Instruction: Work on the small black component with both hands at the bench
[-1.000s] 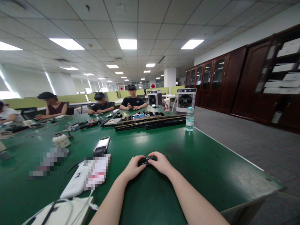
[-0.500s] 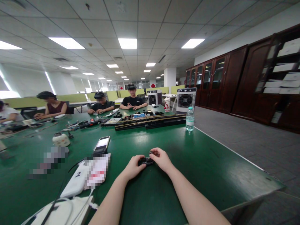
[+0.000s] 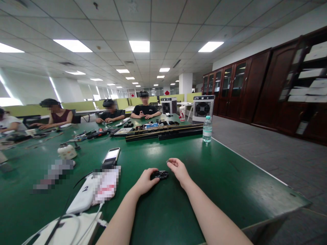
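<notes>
A small black device [image 3: 161, 175] lies on the green table [image 3: 153, 211] in front of me. My left hand [image 3: 146, 181] grips its left end between thumb and fingers. To the right of the device and slightly above it, my right hand [image 3: 178, 170] is raised, apart from the device. Its thumb and index finger pinch something small and dark that is too tiny to identify.
A water bottle [image 3: 207, 129] stands near the right edge. Long black rails [image 3: 143, 136] lie across the table ahead. Left are a phone [image 3: 111, 155], a white power bank [image 3: 81, 194], cables and a jar [image 3: 66, 150]. Several people sit farther off.
My right hand has moved right, away from the black device, with its fingertips pinched, so the device's right end now shows. My left hand has stayed on the device.
</notes>
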{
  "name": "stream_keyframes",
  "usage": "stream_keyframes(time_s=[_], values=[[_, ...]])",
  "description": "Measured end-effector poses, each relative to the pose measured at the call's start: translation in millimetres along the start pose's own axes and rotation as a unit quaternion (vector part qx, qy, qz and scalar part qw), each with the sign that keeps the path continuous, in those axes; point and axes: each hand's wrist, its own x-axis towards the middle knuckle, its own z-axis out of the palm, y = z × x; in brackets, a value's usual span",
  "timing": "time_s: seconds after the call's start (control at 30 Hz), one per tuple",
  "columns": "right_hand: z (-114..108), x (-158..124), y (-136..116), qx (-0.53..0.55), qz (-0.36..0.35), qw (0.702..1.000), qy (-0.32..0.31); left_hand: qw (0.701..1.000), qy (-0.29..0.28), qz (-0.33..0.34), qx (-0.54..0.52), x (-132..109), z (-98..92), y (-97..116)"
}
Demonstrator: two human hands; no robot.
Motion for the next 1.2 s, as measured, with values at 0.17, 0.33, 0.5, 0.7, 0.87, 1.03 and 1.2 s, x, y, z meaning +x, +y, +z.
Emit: stream_keyframes(time_s=[0.17,0.33,0.5,0.7,0.87,1.03,1.2], values=[[-2.1,0.0,-2.5,-0.004,0.054,0.998,0.026,1.0,0.005,-0.007,-0.005,-0.7,-0.5,1.6],[-4.0,0.8,-3.8,0.027,0.098,0.994,0.043,1.0,0.006,-0.007,-0.003,-0.9,-0.8,2.7],[-6.1,1.3,-4.4,0.095,0.141,0.984,0.06,1.0,0.006,-0.003,-0.002,-1.1,-0.4,2.4],[-7.4,0.9,-6.4,0.139,0.157,0.975,0.067,1.0,0.001,-0.007,0.001,-1.0,-0.5,2.1],[-7.6,1.2,-6.3,0.149,0.159,0.974,0.067,1.0,0.002,-0.005,0.002,-0.7,-1.2,2.0],[-7.5,1.6,-6.3,0.161,0.163,0.971,0.072,1.0,0.002,0.0,0.001,0.2,0.0,-0.5],[-6.8,1.0,-7.4,0.178,0.173,0.965,0.083,1.0,-0.003,-0.002,0.011,1.4,2.0,-3.0]])
